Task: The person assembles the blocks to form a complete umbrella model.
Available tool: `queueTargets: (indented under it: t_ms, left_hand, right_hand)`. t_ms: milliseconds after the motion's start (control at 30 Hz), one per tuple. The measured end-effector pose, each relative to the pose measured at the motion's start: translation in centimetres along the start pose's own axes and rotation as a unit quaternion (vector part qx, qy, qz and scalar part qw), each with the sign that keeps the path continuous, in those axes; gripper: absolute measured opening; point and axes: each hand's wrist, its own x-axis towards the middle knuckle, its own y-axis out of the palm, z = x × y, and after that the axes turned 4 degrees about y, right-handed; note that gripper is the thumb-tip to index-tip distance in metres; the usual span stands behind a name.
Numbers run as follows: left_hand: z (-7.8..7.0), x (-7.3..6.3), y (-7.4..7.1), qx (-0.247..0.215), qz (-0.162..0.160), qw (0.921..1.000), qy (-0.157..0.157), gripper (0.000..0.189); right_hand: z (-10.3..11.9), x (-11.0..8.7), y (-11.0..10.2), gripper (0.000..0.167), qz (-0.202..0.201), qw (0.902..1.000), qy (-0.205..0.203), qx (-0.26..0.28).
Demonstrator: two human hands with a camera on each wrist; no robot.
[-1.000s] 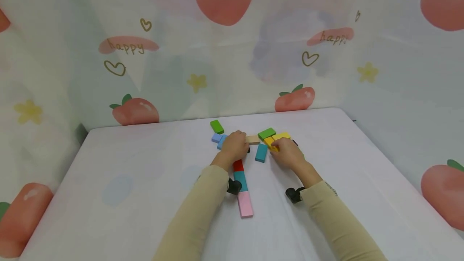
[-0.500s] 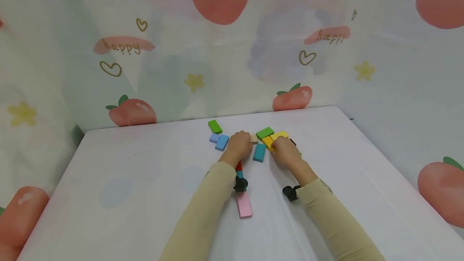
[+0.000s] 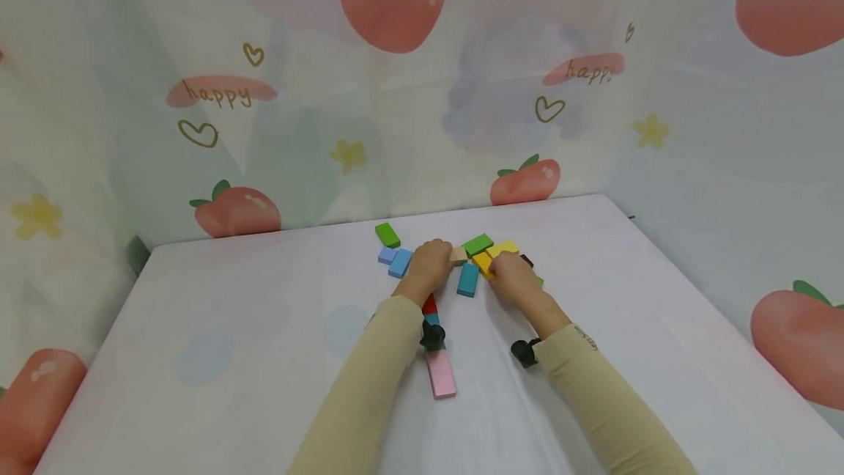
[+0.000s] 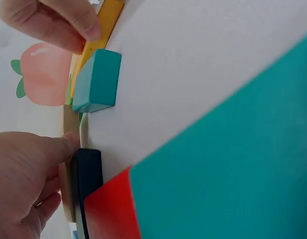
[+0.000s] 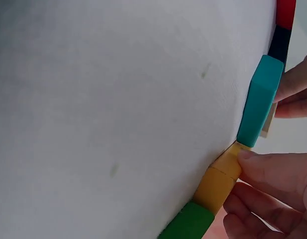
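My left hand [image 3: 428, 266] pinches a plain wooden block [image 3: 458, 256] between thumb and fingers. In the left wrist view, a black block [image 4: 88, 172] lies against the near side of that wooden block, joined to a red block [image 4: 113, 206]. To the right, my right hand [image 3: 517, 281] pinches an orange-yellow block [image 3: 483, 264], its thumb on the near side in the right wrist view. A teal block [image 3: 468, 281] lies between the two hands. A green block [image 3: 478, 244] and a yellow block [image 3: 506, 248] adjoin the orange-yellow one.
A pink block [image 3: 441, 374] ends the line running toward me. Left of my left hand lie a blue block [image 3: 400, 262], a periwinkle block [image 3: 387, 255] and a green block [image 3: 387, 234]. A dark block [image 3: 527, 260] shows beyond my right hand. A patterned cloth backdrop [image 3: 310, 189] stands behind the table.
My left hand has shifted slightly right along the wooden block, covering more of it and uncovering the blue block. My right hand stays at the orange-yellow block. The head view has drifted slightly.
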Motion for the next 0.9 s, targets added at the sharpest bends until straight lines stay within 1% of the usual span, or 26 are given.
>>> queueTargets:
  t_ms: [167,300,433,500,633,733,800,900]
  left_hand:
    - [0.8,-0.6,-0.6,-0.008,-0.007,0.9999,-0.004,0.018]
    - [1.7,-1.2,-1.3,-0.015,-0.013,0.9998,-0.006,0.021]
    - [2.5,-2.1,-2.3,-0.041,-0.016,0.9990,0.000,0.025]
    - [2.9,-2.6,-2.9,-0.045,-0.018,0.9988,0.005,0.027]
    - [3.9,-3.9,-3.9,-0.033,-0.030,0.9990,0.010,0.031]
    - [4.7,-4.9,-4.3,-0.016,-0.039,0.9990,0.016,0.029]
    - [5.1,-5.5,-4.4,-0.008,-0.041,0.9989,0.023,0.028]
    - [5.5,-6.6,-4.8,0.000,-0.038,0.9987,0.033,0.030]
  right_hand:
    - [0.2,-0.5,0.2,0.019,0.004,1.0000,-0.002,0.005]
    - [0.2,-0.7,0.3,0.017,0.000,0.9999,-0.015,0.006]
    - [-0.1,-0.8,0.3,0.017,-0.005,0.9995,-0.031,0.003]
    - [-0.2,-0.9,0.3,0.017,-0.004,0.9994,-0.033,0.003]
    - [-0.4,-1.0,0.3,0.018,-0.002,0.9994,-0.033,0.006]
    - [-0.5,-1.0,0.2,0.018,-0.007,0.9994,-0.035,0.006]
    - [-0.5,-1.1,0.1,0.018,-0.009,0.9993,-0.036,0.004]
    - [-0.5,-1.2,0.0,0.019,-0.001,0.9996,-0.029,0.006]
